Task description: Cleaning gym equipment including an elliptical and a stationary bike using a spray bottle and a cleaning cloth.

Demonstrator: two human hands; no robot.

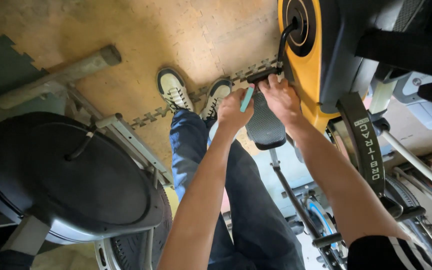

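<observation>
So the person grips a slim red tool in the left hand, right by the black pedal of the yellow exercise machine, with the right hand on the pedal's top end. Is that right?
Not quite: the head view shows the slim tool is light blue-green, not red. The rest holds: the left hand grips it beside the black pedal of the yellow exercise machine, and the right hand is on the pedal's top end.

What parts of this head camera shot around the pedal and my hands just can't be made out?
- Turquoise tool, head view: its lower end and tip are hidden inside the left hand.
- Pedal joint at the crank arm: covered by the right hand.
- Yellow exercise machine: cut off by the top and right edges.
- Black round machine cover: cut off by the left edge.
</observation>
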